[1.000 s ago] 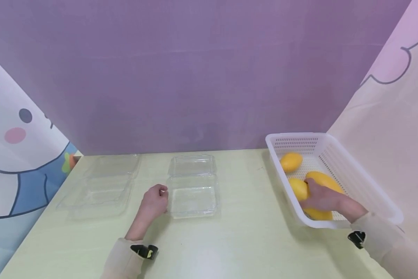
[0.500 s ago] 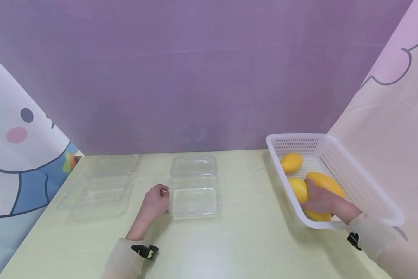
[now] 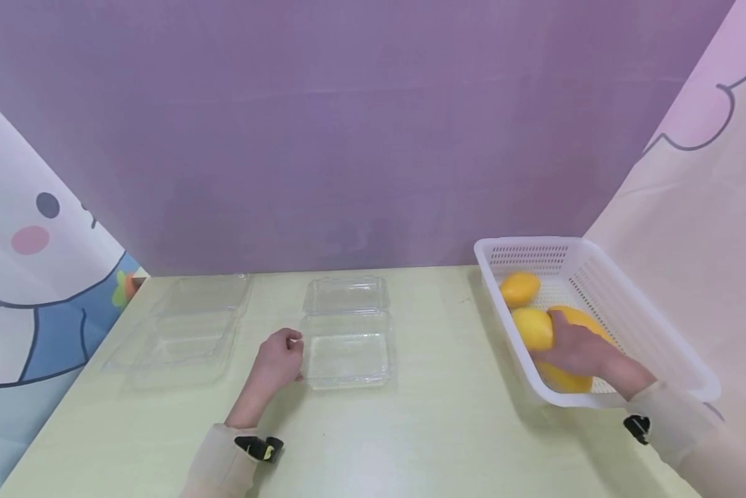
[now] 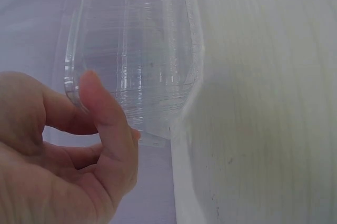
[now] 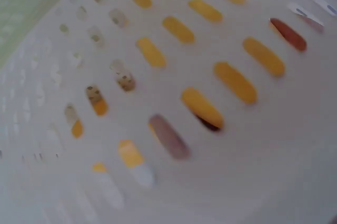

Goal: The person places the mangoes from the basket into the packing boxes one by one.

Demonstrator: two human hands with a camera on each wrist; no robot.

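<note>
In the head view my right hand [image 3: 575,349] reaches into the white plastic basket [image 3: 650,315] and grips a yellow mango [image 3: 531,328] by its right side. Other mangoes lie around it: one under the hand [image 3: 566,380], one just beyond it [image 3: 578,317] and one farther back [image 3: 520,288]. My left hand [image 3: 277,363] is at the left edge of an open clear plastic clamshell box [image 3: 348,353], its thumb and fingers pinching the rim by a corner in the left wrist view. Through the basket's slots [image 5: 234,82], the right wrist view shows yellow fruit; the right hand is mostly hidden there.
Farther left stands another open clear clamshell box [image 3: 189,339], hard to make out against the pale table [image 3: 435,415]. A purple backdrop [image 3: 360,138] rises behind the table. A patterned cloth [image 3: 703,207] hangs close along the basket's right side.
The gripped mango has shifted slightly away from me and shows more of itself, with my right hand adjusting around it. My left hand and both boxes stay put.
</note>
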